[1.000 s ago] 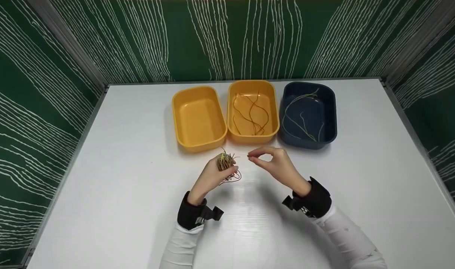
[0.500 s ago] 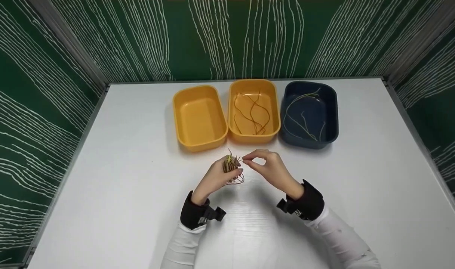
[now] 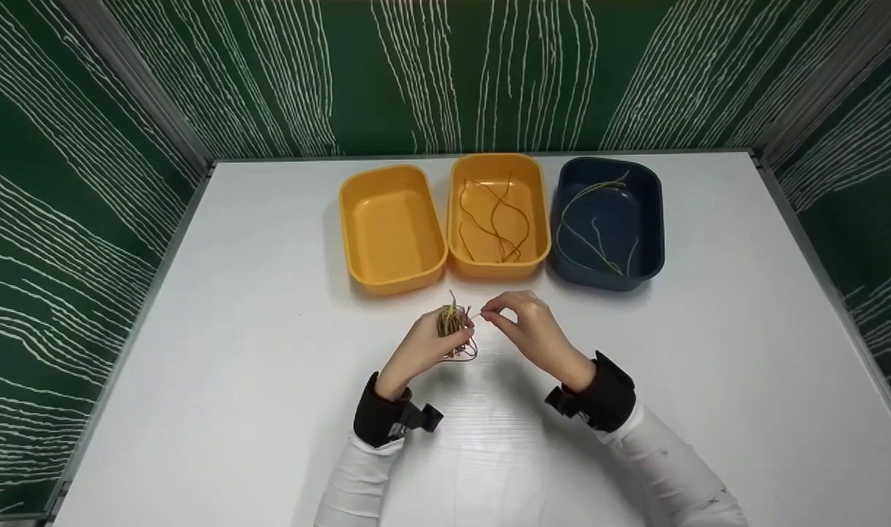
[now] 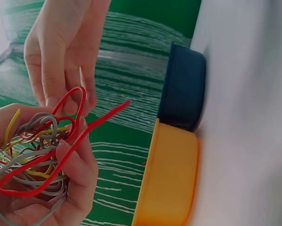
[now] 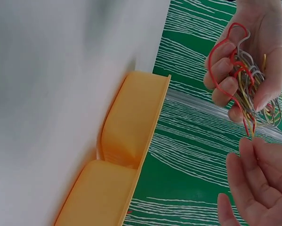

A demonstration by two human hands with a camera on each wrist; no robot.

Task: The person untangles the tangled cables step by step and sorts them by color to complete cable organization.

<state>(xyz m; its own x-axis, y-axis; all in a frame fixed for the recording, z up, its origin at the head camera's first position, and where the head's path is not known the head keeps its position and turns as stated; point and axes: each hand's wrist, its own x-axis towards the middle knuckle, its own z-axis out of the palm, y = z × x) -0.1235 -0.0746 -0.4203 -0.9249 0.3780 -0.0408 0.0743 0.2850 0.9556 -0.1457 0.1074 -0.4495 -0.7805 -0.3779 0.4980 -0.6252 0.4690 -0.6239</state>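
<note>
In the head view my left hand [image 3: 419, 345] holds a tangled bundle of thin wires [image 3: 452, 322] in front of the bins. Red, grey and yellow strands show in the bundle [image 4: 35, 162] in the left wrist view, with one red strand looping out past the thumb. Thumb and forefinger of my right hand [image 3: 539, 335] pinch the end of a thin wire [image 3: 476, 315] that runs out of the bundle; its colour I cannot tell. In the right wrist view, red and yellow ends [image 5: 249, 128] reach down to the right fingertips [image 5: 246, 143].
Behind the hands stand a yellow bin [image 3: 394, 282] with nothing in it, a second yellow bin [image 3: 498, 269] holding several reddish-looking wires, and a dark blue bin [image 3: 608, 278] with yellowish wires. All three sit on the white table [image 3: 233, 351]. Green walls [image 3: 269, 80] with white lines surround it.
The hands have come closer together: the left shifted slightly right, the right moved left to the bundle. Now the right fingers draw back slightly, with a thin wire stretched between the hands.
</note>
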